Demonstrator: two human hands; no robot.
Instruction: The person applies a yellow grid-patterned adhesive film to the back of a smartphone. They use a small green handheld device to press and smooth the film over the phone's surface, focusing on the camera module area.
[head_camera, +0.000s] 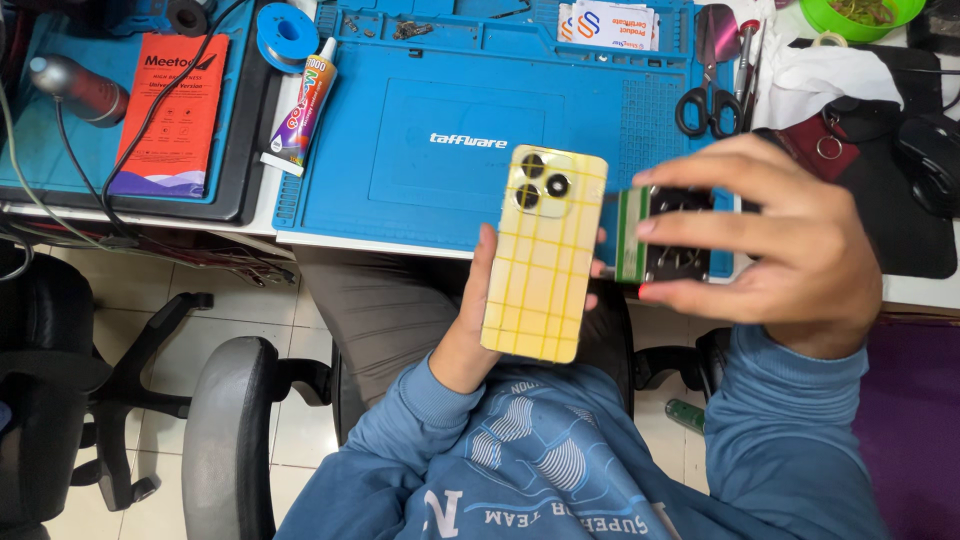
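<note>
My left hand (470, 335) grips a yellow smartphone (545, 255) from behind, its back toward the camera, showing a grid pattern and a camera cluster at the top. It is held upright just in front of the blue work mat (400, 150). My right hand (775, 245) holds a small black and green box-like device (665, 235) right beside the phone's right edge, fingers pinched across its top and bottom.
On the mat lie a glue tube (305, 105), a solder spool (285, 30), scissors (710, 95) and white cards (610, 25). A red packet (170, 110) and a handheld tool (75, 90) sit at left. A black chair armrest (225, 430) stands below left; a mouse (930, 160) is at right.
</note>
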